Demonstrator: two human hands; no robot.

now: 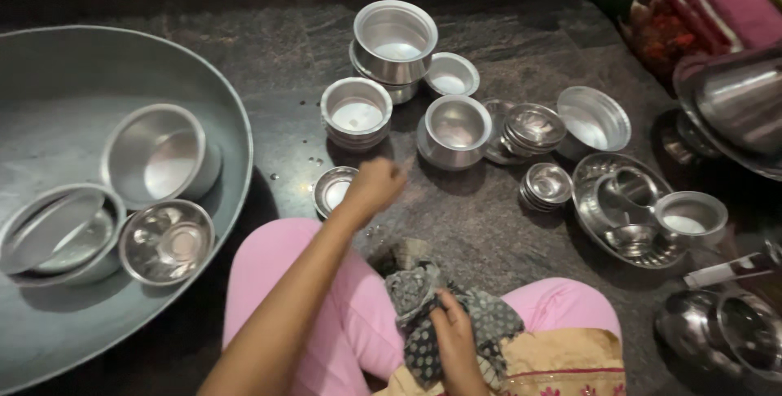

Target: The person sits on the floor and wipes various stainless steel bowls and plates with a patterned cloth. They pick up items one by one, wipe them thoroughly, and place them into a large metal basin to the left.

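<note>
Head view: the person sits on a dark stone floor (505, 225) in pink trousers. The left hand (376, 184) is loosely curled, reaching out at twelve o'clock from the lap, just over a small steel saucer (332, 189); it seems to touch nothing, though blur makes that uncertain. The right hand (453, 339) is closed around a dark patterned cloth (423, 302) bunched in the lap.

At nine o'clock, a large metal basin (73, 78) holds three bowls, one of them a shiny steel bowl (167, 241). From twelve to three o'clock, many pots and bowls stand on the floor, among them a stacked pot (395, 39) and a round tray (599, 225) bearing small cups. Judging by this, the vessels in the basin look dealt with, and most on the floor remain.
</note>
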